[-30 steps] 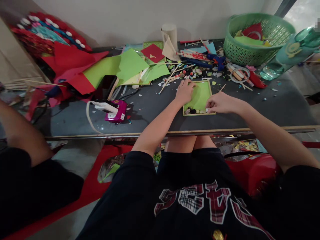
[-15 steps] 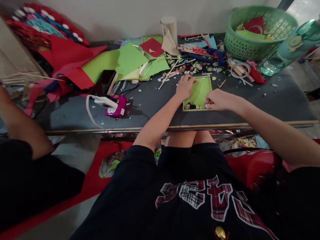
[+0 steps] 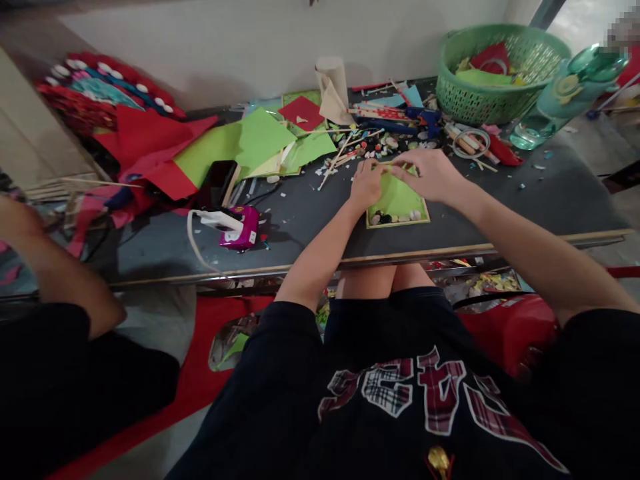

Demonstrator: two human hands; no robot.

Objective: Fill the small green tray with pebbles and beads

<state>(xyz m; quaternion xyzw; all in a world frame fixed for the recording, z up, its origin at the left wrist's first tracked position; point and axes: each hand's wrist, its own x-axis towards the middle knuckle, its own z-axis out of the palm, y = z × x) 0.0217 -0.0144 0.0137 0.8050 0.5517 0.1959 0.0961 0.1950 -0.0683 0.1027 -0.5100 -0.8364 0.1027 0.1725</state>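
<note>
A shallow green-floored frame (image 3: 399,200) with pale wooden edges lies flat on the dark table, a row of black and light pebbles (image 3: 393,218) along its near edge. My left hand (image 3: 367,183) is closed on the frame's far left corner. Over the far edge, my right hand (image 3: 430,175) reaches across with thumb and fingertips drawn together beside the left fingers. Whatever sits between those fingertips is too small to make out. Loose pebbles (image 3: 390,143) and thin sticks (image 3: 336,160) are scattered just beyond the frame.
At the back right stand a green basket (image 3: 480,100) and a water bottle (image 3: 543,113), near a blue glue gun (image 3: 425,120) and a tape roll (image 3: 471,143). On the left are coloured sheets (image 3: 263,140), a phone (image 3: 219,180) and a purple power socket (image 3: 243,227). A co-worker's arm (image 3: 75,280) rests farther left.
My right hand has moved from the frame's near right corner to its far edge, beside my left hand. A light pebble now shows at the near right corner. The view has shifted slightly.
</note>
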